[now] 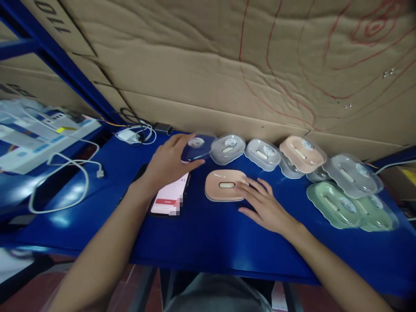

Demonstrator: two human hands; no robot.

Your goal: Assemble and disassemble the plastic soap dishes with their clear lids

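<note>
A peach soap dish with a slotted drain and a pale insert lies uncovered on the blue table in front of me. My right hand rests against its right end, fingers stretched out and spread. Behind and left of the dish, my left hand grips the left side of a clear plastic lid bearing a round sticker. The blue surface shows through this lid. Under my left forearm and hand lies a phone with a lit screen, partly covered.
Lidded soap dishes line the back: grey, another grey, peach, and stacked grey and green ones at right. White cables, a charger and power strips lie left. Cardboard stands behind.
</note>
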